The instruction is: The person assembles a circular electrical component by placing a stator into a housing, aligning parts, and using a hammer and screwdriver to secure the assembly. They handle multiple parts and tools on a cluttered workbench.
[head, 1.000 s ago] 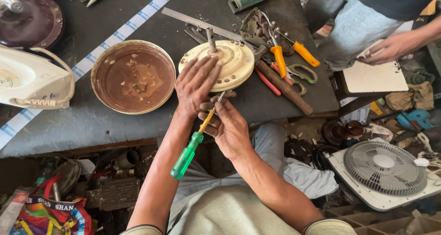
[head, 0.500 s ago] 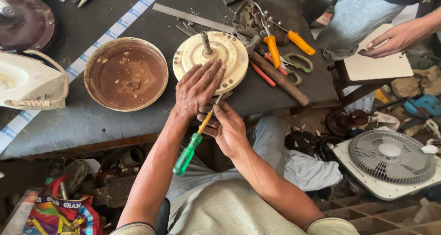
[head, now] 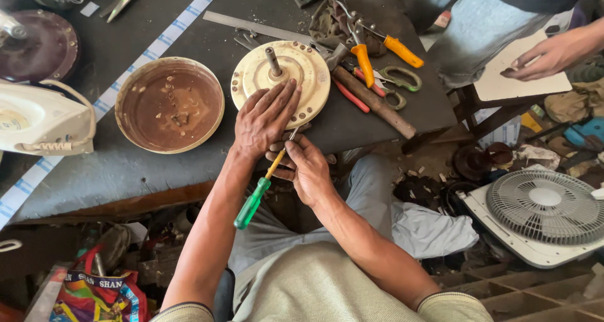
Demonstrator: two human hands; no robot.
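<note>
A dark work table [head: 145, 171] in a messy repair shop holds many tools. The left hand [head: 264, 117] lies flat with spread fingers on a round cream metal motor cover [head: 308, 70] with a short steel shaft sticking up in its middle. This cover sits near the table's front edge. The right hand [head: 308, 168] is closed around a screwdriver with a green and yellow handle [head: 258, 193], and its thin tip points up at the cover's near rim. Just to the left lies a round brown rusty cover [head: 170, 105], open side up. To the right lie pliers with orange handles [head: 377, 51]. Another person's hand [head: 544, 57] rests on a white board [head: 503, 83].
</note>
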